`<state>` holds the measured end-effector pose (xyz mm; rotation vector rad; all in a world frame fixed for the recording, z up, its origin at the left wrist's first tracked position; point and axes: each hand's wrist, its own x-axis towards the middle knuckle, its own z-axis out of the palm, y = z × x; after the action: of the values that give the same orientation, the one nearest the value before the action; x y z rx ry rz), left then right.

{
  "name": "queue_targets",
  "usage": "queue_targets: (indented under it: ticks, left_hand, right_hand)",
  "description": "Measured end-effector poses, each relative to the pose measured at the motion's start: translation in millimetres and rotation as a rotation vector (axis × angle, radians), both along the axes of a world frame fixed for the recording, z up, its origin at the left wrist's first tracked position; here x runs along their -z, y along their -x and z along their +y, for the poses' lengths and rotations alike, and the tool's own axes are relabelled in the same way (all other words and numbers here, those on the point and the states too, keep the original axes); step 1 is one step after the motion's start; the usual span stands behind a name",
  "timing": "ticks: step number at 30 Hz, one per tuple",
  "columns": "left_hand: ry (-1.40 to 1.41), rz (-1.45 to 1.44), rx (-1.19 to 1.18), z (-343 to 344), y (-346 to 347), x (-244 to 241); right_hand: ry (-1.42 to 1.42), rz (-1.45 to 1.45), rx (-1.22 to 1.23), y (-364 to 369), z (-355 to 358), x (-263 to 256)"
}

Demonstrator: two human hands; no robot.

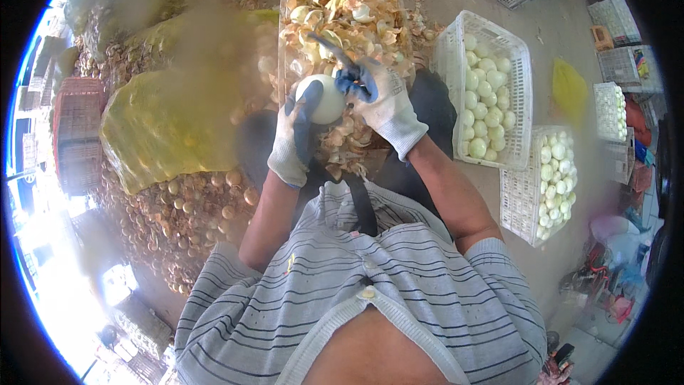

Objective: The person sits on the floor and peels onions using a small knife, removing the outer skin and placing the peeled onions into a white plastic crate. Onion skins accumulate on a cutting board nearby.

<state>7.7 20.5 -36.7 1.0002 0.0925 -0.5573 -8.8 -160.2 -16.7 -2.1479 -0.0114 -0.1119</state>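
A peeled white onion (327, 100) rests in my left hand (301, 127), which wears a white knit glove with blue coated fingers. My right hand (381, 97), gloved alike, is at the onion's right side and grips a knife (332, 48), its dark blade pointing up and left over the peelings. Beneath the hands stands a clear plastic bin (284, 53) heaped with onion skins (347, 21). More loose skins (344, 141) lie between my knees, just below the onion. Whether the right fingertips touch the onion is hard to tell.
To the right, a white plastic crate (526, 91) holds peeled onions, and another full crate (515, 208) stands behind it. Unpeeled onions (187, 214) cover the floor at left beside a yellow mesh sack (165, 128). A red basket (79, 133) stands farther left; more crates line the right.
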Motion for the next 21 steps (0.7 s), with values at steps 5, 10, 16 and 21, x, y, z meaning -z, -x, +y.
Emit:
queue_targets:
  ticks: [5, 10, 16, 21]
  left_hand:
    - [0.231, 0.130, 0.057, 0.8, -5.1, 3.8]
    - [0.633, 0.349, 0.107, -5.6, -15.0, 4.4]
    - [-0.494, -0.564, 0.093, -42.1, -20.4, 23.0]
    - [-0.282, -0.410, -0.092, -73.3, -29.8, 2.4]
  right_hand:
    - [0.617, 0.316, 0.146, -19.7, -45.3, 23.7]
    - [-0.579, 0.375, 0.297, 9.9, -44.3, 38.1]
    - [-1.330, 0.035, 0.110, 40.7, -15.7, 53.4]
    - [-1.639, 0.228, 0.651, 48.2, -27.1, 80.8]
